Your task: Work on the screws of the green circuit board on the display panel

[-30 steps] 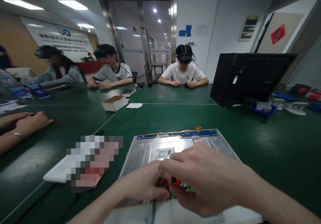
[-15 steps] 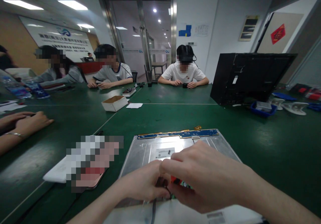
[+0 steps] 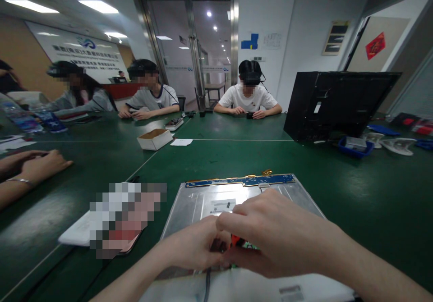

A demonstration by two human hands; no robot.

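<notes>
A metal-backed display panel (image 3: 182,207) lies flat on the table in front of me, with a narrow blue circuit board (image 3: 216,182) along its far edge. Over the panel's near part, my left hand (image 3: 199,245) is closed, fingertips pinched; what they hold is hidden. My right hand (image 3: 270,236) arches beside it, fingers curled down and touching the left hand's fingers. Under its palm shows part of a small red and black object (image 3: 237,240), apparently in its grip, with a bit of green circuit board (image 3: 249,245) behind. A dark cable (image 3: 207,284) runs from below the left hand towards me.
Two phone-like slabs, one white (image 3: 74,234) and one pink (image 3: 130,243), lie left of the panel. Ahead stand a small open white box (image 3: 155,140) and, at right, a black monitor (image 3: 338,106). Another person's hands (image 3: 37,169) rest at left; several people sit across the table.
My right hand has shifted and tilted very slightly, its lower edge a little higher than before. The left hand and the panel stay in place.
</notes>
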